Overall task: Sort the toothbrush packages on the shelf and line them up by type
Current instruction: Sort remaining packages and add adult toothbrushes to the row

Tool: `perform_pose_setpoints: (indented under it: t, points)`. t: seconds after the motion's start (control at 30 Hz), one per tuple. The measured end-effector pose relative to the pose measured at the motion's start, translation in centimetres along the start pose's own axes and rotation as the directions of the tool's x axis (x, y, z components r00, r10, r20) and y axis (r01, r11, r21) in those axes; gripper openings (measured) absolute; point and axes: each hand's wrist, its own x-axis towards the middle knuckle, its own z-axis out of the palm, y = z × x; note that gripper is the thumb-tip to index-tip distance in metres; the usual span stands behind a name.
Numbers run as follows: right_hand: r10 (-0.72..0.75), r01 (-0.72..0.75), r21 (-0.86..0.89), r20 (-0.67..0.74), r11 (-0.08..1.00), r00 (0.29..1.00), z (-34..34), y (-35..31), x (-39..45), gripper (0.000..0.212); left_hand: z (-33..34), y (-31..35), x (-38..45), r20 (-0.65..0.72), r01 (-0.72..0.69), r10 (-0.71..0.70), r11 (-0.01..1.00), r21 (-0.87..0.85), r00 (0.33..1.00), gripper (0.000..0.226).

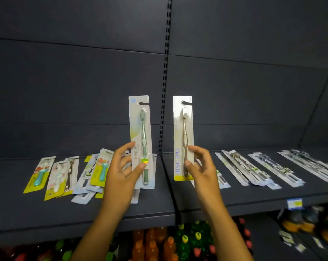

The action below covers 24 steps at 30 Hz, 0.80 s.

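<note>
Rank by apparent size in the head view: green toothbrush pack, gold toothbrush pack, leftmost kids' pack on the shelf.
1. Green toothbrush pack and gold toothbrush pack: look alike, both held near the camera, so unranked.
2. Kids' pack: smallest, but lying farther back.

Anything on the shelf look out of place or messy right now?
Yes. The pile on the left shelf section is a jumble: packages overlap at different angles, yellow children's ones mixed with pale ones. The rows on the right section lie parallel. The green package and the gold package are held up.
</note>
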Motion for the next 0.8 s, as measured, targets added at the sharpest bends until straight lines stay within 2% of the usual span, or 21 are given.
perform_pose_setpoints:
  t: [0.27,0.43,0.63,0.8]
  points:
    - [-0.033,0.033,0.030,0.000,0.999,0.999,-10.8,-1.6,-2.2,0.036,9.4,1.7,-4.8,-0.031,-0.026,0.026,1.000,0.001,0.999,0.049]
    - [-0.029,0.029,0.006,-0.009,1.000,1.000,-17.4,-1.9,-3.4,0.036,15.3,1.5,-6.9,0.005,-0.014,0.014,1.000,-0.017,1.000,0.049]
    - [0.041,-0.042,-0.017,-0.091,0.999,0.995,-24.6,-0.8,-3.0,0.035,22.0,-0.2,-7.1,0.085,0.016,-0.015,1.000,-0.006,0.996,0.048]
    - [0.056,-0.062,-0.042,-0.135,0.997,0.989,-29.1,1.3,-0.6,0.032,26.4,-2.7,-5.2,0.096,0.040,-0.041,0.999,0.007,0.995,0.048]
